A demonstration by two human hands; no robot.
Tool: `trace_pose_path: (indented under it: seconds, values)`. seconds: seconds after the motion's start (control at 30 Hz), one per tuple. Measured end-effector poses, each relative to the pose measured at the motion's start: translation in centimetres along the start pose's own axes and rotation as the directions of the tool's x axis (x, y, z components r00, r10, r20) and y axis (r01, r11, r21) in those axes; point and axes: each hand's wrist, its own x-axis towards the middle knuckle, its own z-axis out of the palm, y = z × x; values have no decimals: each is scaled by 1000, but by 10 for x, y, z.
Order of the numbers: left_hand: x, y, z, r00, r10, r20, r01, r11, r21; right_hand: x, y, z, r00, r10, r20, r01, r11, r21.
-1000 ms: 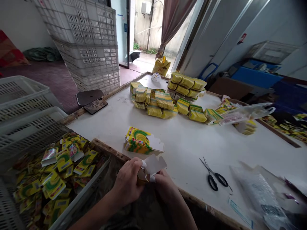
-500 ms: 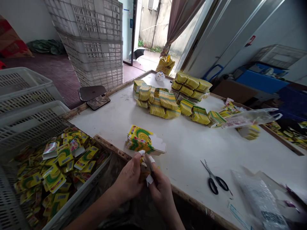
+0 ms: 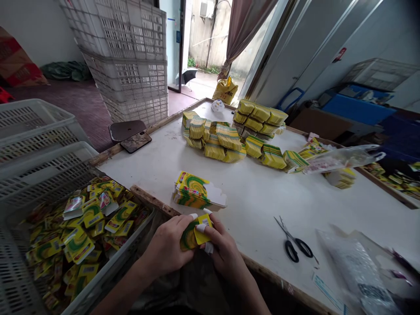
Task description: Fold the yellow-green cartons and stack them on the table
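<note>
Left hand (image 3: 167,243) and right hand (image 3: 225,245) both clasping a yellow box (image 3: 188,236), lower centre of frame, beside the bench (image 3: 256,192).

Near the front edge of the worktop (image 3: 249,197), the left hand (image 3: 169,243) and right hand (image 3: 225,247) partly hide a carton (image 3: 188,236). Left of the worktop, a filled crate (image 3: 114,257) is cut off; at its near right, lettering on a clear packet (image 3: 357,267) blurs.

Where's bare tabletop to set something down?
Free: white tabletop between the yellow-green carton stack and black-handled metal scissors; also between that stack and the dark patterned phone. Crowded: far middle, yellow cardboard bundles; near right, clear plastic packaging.
</note>
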Motion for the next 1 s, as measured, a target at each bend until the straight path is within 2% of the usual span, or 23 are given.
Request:
trace_pose_path:
  seconds: [0.13,0.23,0.37,0.57,0.77,0.87,0.93,1.0]
  values:
    - [3,0,-5,995,-21,102,28,998,-62,6,-7,-20,995,-43,91,34,995,94]
    - [5,2,-8,987,-30,160,47,994,-99,9,-11,-28,985,-47,168,26,992,127]
    - [7,3,-6,991,-64,120,73,995,-71,10,-11,-22,990,-27,138,16,997,76]
    - [8,-5,-5,991,-79,107,86,994,-67,12,-9,-16,982,10,190,-26,996,82]
    - [9,-5,-11,975,-115,188,134,987,-92,12,-11,-24,973,17,231,-28,999,45]
    - [10,-1,-13,975,-95,202,117,988,-102,8,-12,-22,978,-6,207,4,1000,8]
    - [10,1,-13,976,-75,207,103,986,-130,5,-11,-16,989,-36,144,36,999,8]
    - [9,0,-10,985,-96,146,123,975,-185,3,-11,-12,997,-51,54,49,998,43]
